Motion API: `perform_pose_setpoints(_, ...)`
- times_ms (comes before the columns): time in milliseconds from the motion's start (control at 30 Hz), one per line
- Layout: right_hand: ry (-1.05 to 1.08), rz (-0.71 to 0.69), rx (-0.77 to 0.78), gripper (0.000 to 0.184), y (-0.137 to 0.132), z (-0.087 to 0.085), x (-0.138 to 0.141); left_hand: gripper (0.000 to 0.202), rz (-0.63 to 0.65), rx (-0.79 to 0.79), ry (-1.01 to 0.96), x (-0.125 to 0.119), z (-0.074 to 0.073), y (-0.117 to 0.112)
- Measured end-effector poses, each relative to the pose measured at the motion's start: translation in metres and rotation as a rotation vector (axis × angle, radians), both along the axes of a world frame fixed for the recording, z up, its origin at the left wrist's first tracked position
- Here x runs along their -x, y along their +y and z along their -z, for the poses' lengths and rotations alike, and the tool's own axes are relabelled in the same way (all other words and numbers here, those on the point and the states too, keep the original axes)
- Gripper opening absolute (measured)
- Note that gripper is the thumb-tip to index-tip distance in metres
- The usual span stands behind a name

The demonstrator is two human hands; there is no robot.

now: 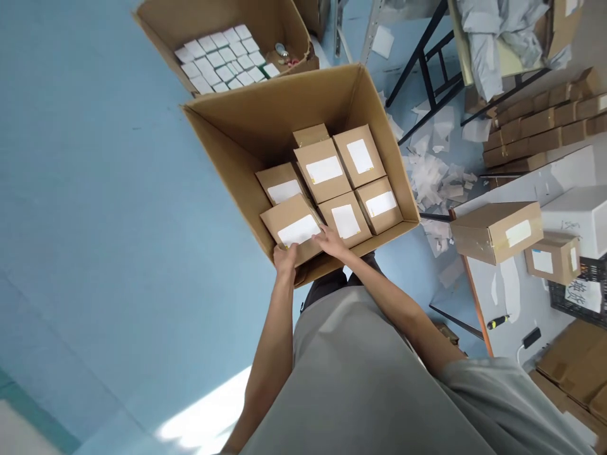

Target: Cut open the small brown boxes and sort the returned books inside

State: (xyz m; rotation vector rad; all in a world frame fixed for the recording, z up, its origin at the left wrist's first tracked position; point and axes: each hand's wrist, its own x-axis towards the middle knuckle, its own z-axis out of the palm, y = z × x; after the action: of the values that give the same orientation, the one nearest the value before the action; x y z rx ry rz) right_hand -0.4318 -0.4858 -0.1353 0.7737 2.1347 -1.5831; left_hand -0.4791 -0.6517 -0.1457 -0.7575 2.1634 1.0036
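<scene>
A big open cardboard carton point(227, 164) stands on the blue floor in front of me, with several small brown boxes with white labels packed inside. Both my hands hold one small labelled box point(290, 227) at the carton's near corner. My left hand point(285, 258) grips its near left edge, fingers curled round it. My right hand point(331, 241) presses on its right side, fingers lying against the box. The neighbouring small boxes point(345, 220) sit close beside it.
A second open carton point(190, 25) with several white packets stands farther away. To the right is a white table point(516, 297) with two brown boxes point(497, 230), a screwdriver point(497, 322) and a dark crate. Paper scraps point(436, 180) litter the floor by a black frame.
</scene>
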Motion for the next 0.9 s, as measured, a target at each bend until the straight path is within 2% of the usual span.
perform_pose_setpoints(67,0.083,0.003,-0.033,0.06,0.015,-0.032,0.01,0.046,0.015,-0.022,0.104,0.001,-0.03,0.003)
perform_pose_setpoints(133,0.194,0.064,-0.044,0.06,0.035,-0.071,0.014,0.045,0.059,-0.104,0.258,0.001,-0.058,0.014)
perform_pose_setpoints(233,0.372,0.216,-0.08,0.061,0.071,-0.134,0.002,0.044,0.171,-0.244,0.404,0.003,-0.095,0.052)
perform_pose_setpoints(300,0.475,0.321,-0.15,0.061,0.097,-0.175,-0.019,0.041,0.257,-0.359,0.432,0.003,-0.117,0.092)
perform_pose_setpoints(400,0.575,0.464,-0.289,0.058,0.14,-0.229,-0.068,0.034,0.431,-0.583,0.365,-0.011,-0.151,0.166)
perform_pose_setpoints(467,0.597,0.569,-0.422,0.054,0.17,-0.259,-0.111,0.033,0.559,-0.743,0.267,-0.035,-0.177,0.219)
perform_pose_setpoints(533,0.597,0.685,-0.602,0.05,0.199,-0.284,-0.162,0.036,0.658,-0.916,0.159,-0.07,-0.204,0.269)
perform_pose_setpoints(633,0.592,0.84,-0.908,0.051,0.232,-0.309,-0.248,0.044,0.783,-1.146,0.005,-0.134,-0.237,0.335)
perform_pose_setpoints(733,0.547,0.988,-1.166,0.054,0.25,-0.318,-0.332,0.049,0.951,-1.265,-0.1,-0.201,-0.252,0.397)
perform_pose_setpoints(833,0.44,1.138,-1.35,0.058,0.263,-0.304,-0.397,0.056,1.148,-1.288,-0.194,-0.263,-0.242,0.457)
perform_pose_setpoints(900,0.337,1.201,-1.415,0.059,0.277,-0.284,-0.426,0.045,1.293,-1.161,-0.25,-0.299,-0.225,0.491)
